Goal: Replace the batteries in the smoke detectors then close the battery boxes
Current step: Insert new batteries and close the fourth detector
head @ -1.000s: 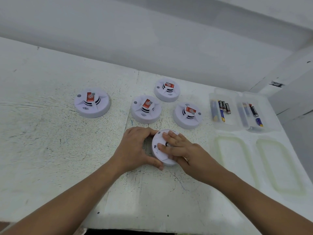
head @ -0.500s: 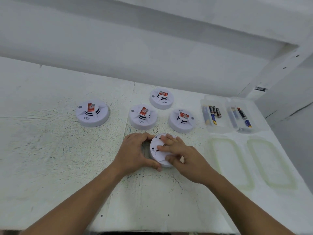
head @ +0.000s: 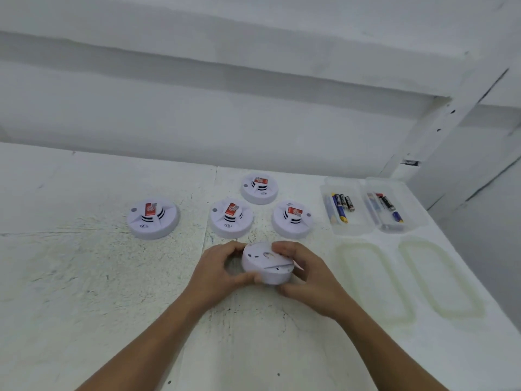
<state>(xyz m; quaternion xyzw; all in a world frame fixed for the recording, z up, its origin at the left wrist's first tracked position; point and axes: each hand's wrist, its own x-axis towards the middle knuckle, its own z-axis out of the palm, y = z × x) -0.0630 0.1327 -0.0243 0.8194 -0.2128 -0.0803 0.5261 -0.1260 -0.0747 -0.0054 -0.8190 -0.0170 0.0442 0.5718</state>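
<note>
Two hands grip one upturned smoke detector [head: 266, 266] — left hand [head: 221, 270] and right hand [head: 308, 280] curl fingers round its rim. Likely light, stiff, slick plastic; hold by that rim.

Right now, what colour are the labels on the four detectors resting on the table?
The labels are red; the head view shows them best.

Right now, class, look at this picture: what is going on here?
A person grips one detector with the left hand and the right hand, base up and tilted above the table. Behind it four more detectors sit face up. To the right, two clear boxes hold batteries, and their lids lie in front. Neither hand holds a battery.
</note>
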